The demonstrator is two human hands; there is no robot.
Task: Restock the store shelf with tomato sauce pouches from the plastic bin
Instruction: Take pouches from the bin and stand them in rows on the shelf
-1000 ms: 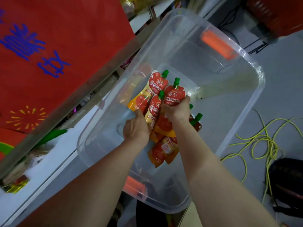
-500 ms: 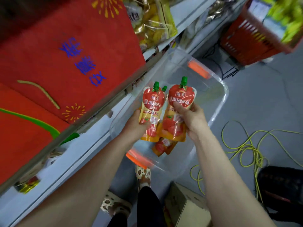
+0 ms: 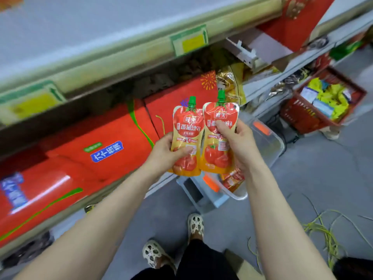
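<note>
As left hand (image 3: 163,152), right hand (image 3: 240,144) grip pouches (image 3: 186,128) (image 3: 217,158): 2 | bin (image 3: 268,144): perhaps 2

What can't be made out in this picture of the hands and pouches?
Head view:
- Count of leftover pouches in the plastic bin: mostly covered by the right hand and right pouch.
- Anything behind the left pouch in the left hand: hidden by it.
- Shelf price labels: blurred.
- Red basket packets: too small.

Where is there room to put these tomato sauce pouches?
The pale shelf top above the yellow price tags looks bare. Underneath, it is packed with red boxes. Grey floor between the plastic bin and the yellow cord is free too.
</note>
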